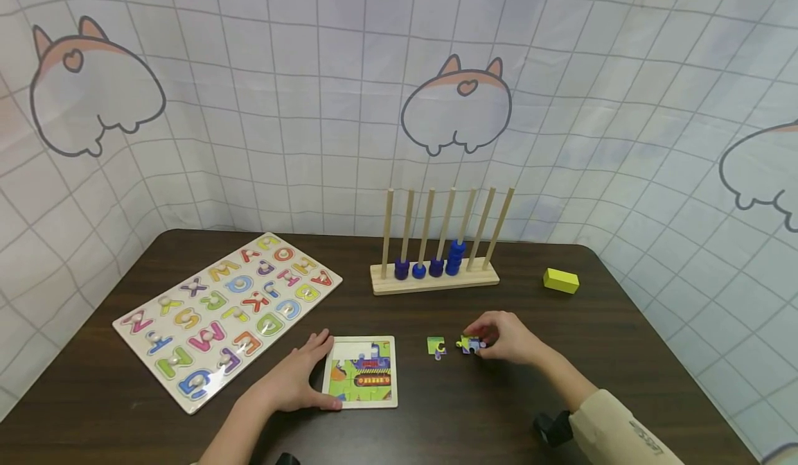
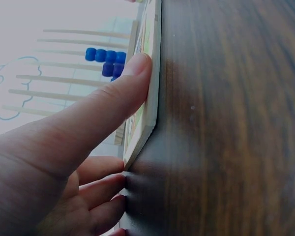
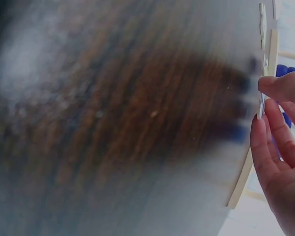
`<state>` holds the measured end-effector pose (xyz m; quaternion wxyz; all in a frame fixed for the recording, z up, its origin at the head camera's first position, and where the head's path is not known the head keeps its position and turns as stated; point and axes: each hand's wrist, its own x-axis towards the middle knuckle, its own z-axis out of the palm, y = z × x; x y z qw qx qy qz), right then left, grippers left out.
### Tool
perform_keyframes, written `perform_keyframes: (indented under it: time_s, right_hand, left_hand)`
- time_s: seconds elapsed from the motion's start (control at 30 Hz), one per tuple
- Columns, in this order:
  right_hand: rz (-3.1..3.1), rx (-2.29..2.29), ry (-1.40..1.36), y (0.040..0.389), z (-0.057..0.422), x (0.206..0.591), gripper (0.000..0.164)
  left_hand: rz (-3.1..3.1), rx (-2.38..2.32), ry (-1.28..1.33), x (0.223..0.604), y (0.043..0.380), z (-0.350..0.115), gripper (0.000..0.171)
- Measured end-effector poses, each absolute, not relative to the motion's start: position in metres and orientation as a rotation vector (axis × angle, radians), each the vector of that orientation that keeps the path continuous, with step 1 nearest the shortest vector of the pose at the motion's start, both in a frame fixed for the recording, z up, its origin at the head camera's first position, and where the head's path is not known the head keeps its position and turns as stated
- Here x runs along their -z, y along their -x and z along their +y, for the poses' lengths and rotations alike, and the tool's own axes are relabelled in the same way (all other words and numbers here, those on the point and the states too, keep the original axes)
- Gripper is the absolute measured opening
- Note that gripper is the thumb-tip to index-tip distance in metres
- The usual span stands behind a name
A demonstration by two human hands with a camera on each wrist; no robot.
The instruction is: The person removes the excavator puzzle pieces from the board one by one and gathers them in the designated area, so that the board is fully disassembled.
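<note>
In the head view my left hand [image 1: 298,376] spans the left side of a small framed jigsaw puzzle [image 1: 373,376]. Its thumb [image 2: 132,73] lies along the frame's near edge, and the fingertips touch the side by the far left corner. The picture inside shows an orange-red vehicle on green, with bare pale wood at the top left. To the right, my right hand [image 1: 506,338] pinches a green and purple-blue puzzle piece [image 1: 472,344] between thumb and fingers, low over the table. A green puzzle piece [image 1: 434,345] lies between that hand and the frame.
A large alphabet peg board [image 1: 206,299] lies at an angle on the left. Behind the puzzle stands a wooden rack of upright rods [image 1: 430,285] with blue beads on some. A yellow block [image 1: 561,281] sits at the back right of the dark table [image 1: 499,423]. A patterned curtain encloses the table.
</note>
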<state>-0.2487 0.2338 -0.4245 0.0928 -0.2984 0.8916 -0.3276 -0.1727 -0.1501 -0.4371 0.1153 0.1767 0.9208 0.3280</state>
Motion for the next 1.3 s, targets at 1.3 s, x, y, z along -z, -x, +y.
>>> perform_keyframes:
  time_s: [1.3]
  right_hand:
    - [2.64, 1.03, 0.904, 0.2493, 0.2299, 0.4228, 0.032]
  left_hand:
    - [2.691, -0.956, -0.51, 0.4344, 0.1717, -0.1495, 0.106]
